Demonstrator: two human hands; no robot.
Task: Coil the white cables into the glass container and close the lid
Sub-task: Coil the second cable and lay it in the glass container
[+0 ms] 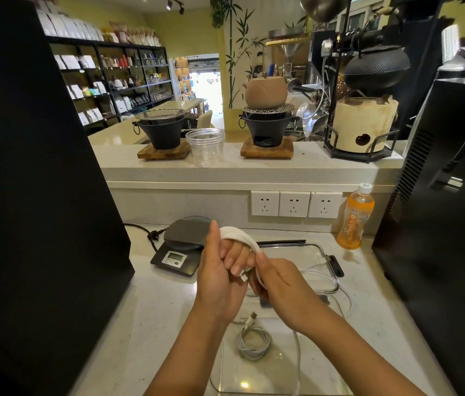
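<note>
Shop interior with black shelving of white packets at the back; in front, a pale speckled stone counter [151,310] in two levels. Upper level: two black cast-iron charcoal stoves on wooden boards, the right one carrying a tan clay teapot [265,92]; a clear round plastic jar [205,147] stands between the boards; a cream clay stove in a black wire frame, with a black iron kettle above it, stands further right. Lower level, rear wall: three white wall sockets [295,203]; a bottle of orange drink with a white cap [354,217] stands just right of them. A black digital kitchen scale [179,247] sits left of centre. Left hand [221,278]: raised above the counter, fingers curled, a white cable [239,235] wound in loops over them, its plug end at the fingertips. Right hand [278,282]: touching the left, fingers closed on the same white cable at the loops; the cable's free length trails down past the right wrist. A clear rectangular glass container [322,252] with black side clips lies behind the right hand, with loose white cable over its near edge. A second white cable, coiled with a USB plug [252,337], lies on a clear glass piece at the near edge of the counter, below the wrists.
</note>
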